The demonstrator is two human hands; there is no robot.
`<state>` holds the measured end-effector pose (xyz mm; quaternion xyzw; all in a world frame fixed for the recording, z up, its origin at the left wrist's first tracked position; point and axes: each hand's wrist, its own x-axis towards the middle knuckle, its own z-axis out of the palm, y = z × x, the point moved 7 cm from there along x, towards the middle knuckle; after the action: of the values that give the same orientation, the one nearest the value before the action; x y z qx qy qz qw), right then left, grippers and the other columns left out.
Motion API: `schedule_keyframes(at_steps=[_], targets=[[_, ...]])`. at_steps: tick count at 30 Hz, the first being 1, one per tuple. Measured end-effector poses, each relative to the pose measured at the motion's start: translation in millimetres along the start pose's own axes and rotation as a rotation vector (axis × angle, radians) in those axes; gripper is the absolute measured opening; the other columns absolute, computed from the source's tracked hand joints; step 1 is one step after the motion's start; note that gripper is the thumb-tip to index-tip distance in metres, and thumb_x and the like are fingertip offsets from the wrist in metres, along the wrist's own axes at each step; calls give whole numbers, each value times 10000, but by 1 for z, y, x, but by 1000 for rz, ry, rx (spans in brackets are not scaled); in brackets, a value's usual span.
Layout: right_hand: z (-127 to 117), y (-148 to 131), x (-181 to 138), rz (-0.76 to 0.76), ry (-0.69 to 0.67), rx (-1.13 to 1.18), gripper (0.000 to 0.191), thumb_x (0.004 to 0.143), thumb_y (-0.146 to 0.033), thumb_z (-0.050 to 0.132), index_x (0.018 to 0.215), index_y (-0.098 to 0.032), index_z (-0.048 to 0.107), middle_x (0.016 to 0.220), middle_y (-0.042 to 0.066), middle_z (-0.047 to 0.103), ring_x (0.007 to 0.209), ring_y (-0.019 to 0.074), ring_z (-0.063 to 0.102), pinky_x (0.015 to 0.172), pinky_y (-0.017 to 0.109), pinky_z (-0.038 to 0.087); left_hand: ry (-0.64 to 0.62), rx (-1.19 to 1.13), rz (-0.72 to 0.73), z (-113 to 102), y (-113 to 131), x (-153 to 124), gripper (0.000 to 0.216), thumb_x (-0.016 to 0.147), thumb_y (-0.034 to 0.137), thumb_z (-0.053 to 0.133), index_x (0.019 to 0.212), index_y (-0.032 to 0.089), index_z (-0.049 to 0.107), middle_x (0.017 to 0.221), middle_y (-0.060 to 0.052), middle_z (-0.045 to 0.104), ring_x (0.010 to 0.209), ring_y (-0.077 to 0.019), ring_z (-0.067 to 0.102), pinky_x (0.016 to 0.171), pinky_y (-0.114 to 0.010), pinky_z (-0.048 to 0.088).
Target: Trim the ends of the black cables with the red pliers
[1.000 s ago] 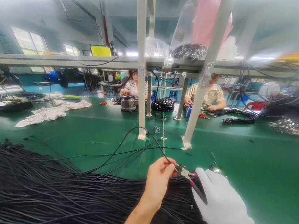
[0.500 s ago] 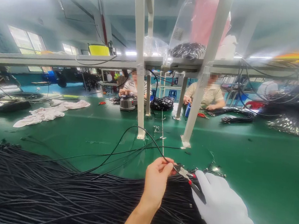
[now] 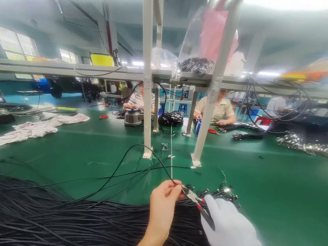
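Pinching a black cable (image 3: 137,145) w/ bare thumb & fingertips, the L hand (image 3: 162,206) sits just below ctr of the frame, nearly closed, its grip right by the cable's end. R hand (image 3: 232,227), white-gloved & lower right of ctr, is wrapped round the pliers (image 3: 193,198); their red-&-black handles stand a bit apart, so prob. not a full squeeze. Nose of the pliers meets the cable just beside the L fingertips; from where I'm standing I can't tell what exactly the jaws bite.

Cable arcs up over the green tabletop (image 3: 298,189), then drops to the big cable pile (image 3: 66,222) filling lower left & bottom of the frame.

To do this well, IMO: pinch close so the end can't swivel, but w/ fingertips clear of the jaws, esp. since that hand's bare. Line the nose up square before squeezing, then press evenly; a twisted bite could nick the jacket. Leave slack in the loop so the pile doesn't tug. Also mind the connector ends (image 3: 228,195) bunched just beyond the pliers, R of ctr: they could snag.
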<state>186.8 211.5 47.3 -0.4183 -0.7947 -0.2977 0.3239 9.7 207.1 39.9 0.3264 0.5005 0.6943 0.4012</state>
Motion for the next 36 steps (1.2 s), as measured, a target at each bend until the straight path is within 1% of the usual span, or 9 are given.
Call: schedule_keyframes(at_steps=[10,15,18,21,25,27,30,32,36], targets=[[7,0,-5,-32,-7,3,171,861,-365,576,1001,-267,584,687,-48,585,570,153,584,517,297,282,40,-39,50,0,-6,-2,244,695,362,761,791,139,737,808,-94,755,793,-246,705,819,-375,556],[3,-3,-2,-14,-6,23,145,892,-363,524,958,-250,586,651,-39,573,533,143,565,493,289,272,107,143,184,-3,-2,-10,183,803,351,678,854,188,744,849,-71,742,807,-236,687,805,-341,531],[1,-6,1,-6,-15,23,161,907,-355,509,995,-244,586,659,-33,582,543,145,571,492,283,292,129,205,234,-3,2,-11,149,815,329,686,865,202,743,869,-64,732,818,-223,669,834,-332,515],[-4,-7,5,-14,12,39,230,920,-363,493,1075,-215,577,742,2,629,621,169,602,529,280,362,56,76,153,-1,2,-4,187,789,365,722,839,185,721,825,-49,701,787,-201,645,794,-322,531],[-12,-1,11,-16,65,86,334,932,-398,473,1154,-166,565,944,81,674,809,227,629,648,317,469,-28,-138,-54,-7,5,7,336,669,415,829,825,148,697,767,-31,659,726,-166,626,728,-299,541],[-13,3,12,-6,67,96,363,929,-400,481,1186,-155,560,994,98,669,872,245,621,667,328,487,-122,-189,-175,-9,7,10,385,611,396,876,827,134,696,749,-28,655,687,-145,622,699,-276,527],[-15,5,13,-4,49,113,378,919,-398,494,1200,-154,560,1019,108,660,917,263,608,662,333,502,-313,-181,-308,-8,10,9,373,623,355,882,853,120,704,742,-29,654,662,-120,617,673,-243,497],[-17,3,13,-23,53,134,371,917,-381,493,1198,-149,562,1030,116,655,935,270,603,685,346,514,-401,-146,-359,-8,10,6,357,650,343,869,873,116,710,743,-31,654,658,-113,619,667,-236,482],[-24,-5,17,-73,83,162,353,913,-329,482,1190,-128,569,1042,130,650,947,275,596,728,372,527,-444,-79,-394,-8,8,4,363,657,355,861,892,118,720,726,-26,649,642,-109,612,655,-238,454]])
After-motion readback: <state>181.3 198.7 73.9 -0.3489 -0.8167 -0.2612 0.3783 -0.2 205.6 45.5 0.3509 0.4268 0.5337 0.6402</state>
